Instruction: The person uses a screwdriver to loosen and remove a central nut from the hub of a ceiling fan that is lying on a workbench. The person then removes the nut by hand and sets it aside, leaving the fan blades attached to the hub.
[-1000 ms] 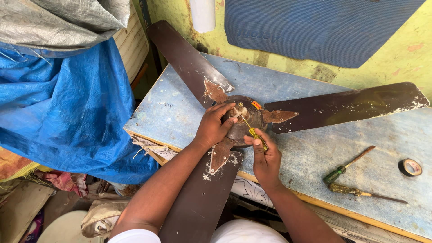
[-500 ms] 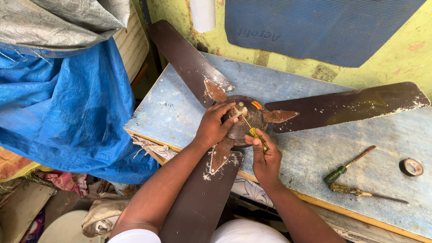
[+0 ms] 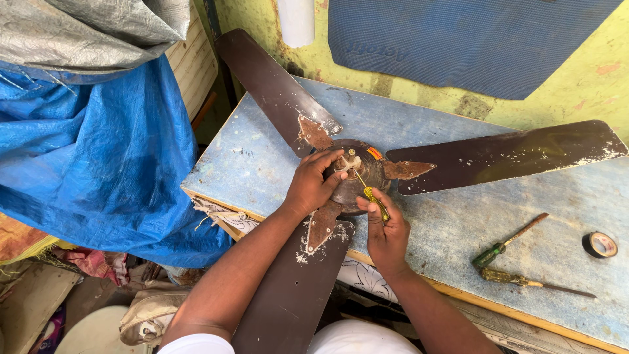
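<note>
A brown three-bladed ceiling fan lies on a worn blue tabletop (image 3: 262,157), its round motor hub (image 3: 362,172) in the middle. My left hand (image 3: 311,183) rests on the hub's left side, fingers curled around it near the centre shaft. My right hand (image 3: 386,233) grips a small yellow-handled screwdriver (image 3: 373,198), whose tip meets the centre of the hub. One blade (image 3: 295,288) runs toward me between my arms, another (image 3: 275,88) goes up-left, a third (image 3: 511,154) goes right.
Two green-handled screwdrivers (image 3: 508,246) (image 3: 531,282) and a roll of black tape (image 3: 599,244) lie on the table's right part. A blue tarpaulin (image 3: 98,157) hangs left of the table. A yellow-green wall with a blue mat (image 3: 472,39) stands behind.
</note>
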